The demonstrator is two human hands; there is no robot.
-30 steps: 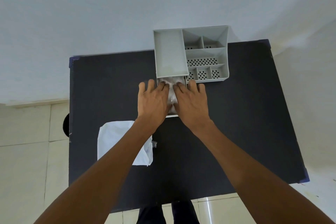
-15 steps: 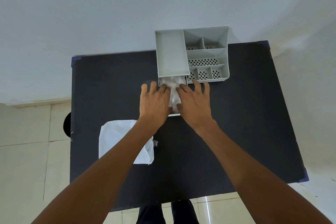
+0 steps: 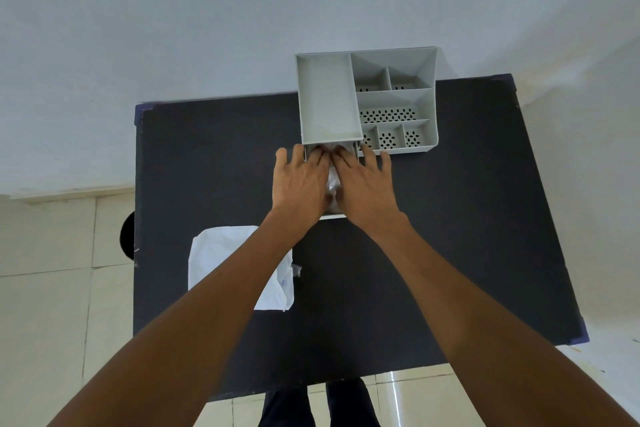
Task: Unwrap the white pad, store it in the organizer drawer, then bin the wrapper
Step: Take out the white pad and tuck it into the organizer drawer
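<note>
Black table [image 3: 207, 156], pad [image 3: 333, 180] lengthwise in drawer [image 3: 332, 217]

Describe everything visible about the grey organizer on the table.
The organizer is a light grey, plastic-looking box standing at the far edge of the black table, against the white wall. Its top holds one long tray on the left and six smaller compartments, with perforated floors where visible. Its drawer is pulled out toward the person, with both hands, left hand and right hand, pressing white material into it.

Plain indoor room, type undetermined: bare white wall [image 3: 207, 28], cream tiled floor [image 3: 52, 288], one black counter [image 3: 450, 253] against the wall.
</note>
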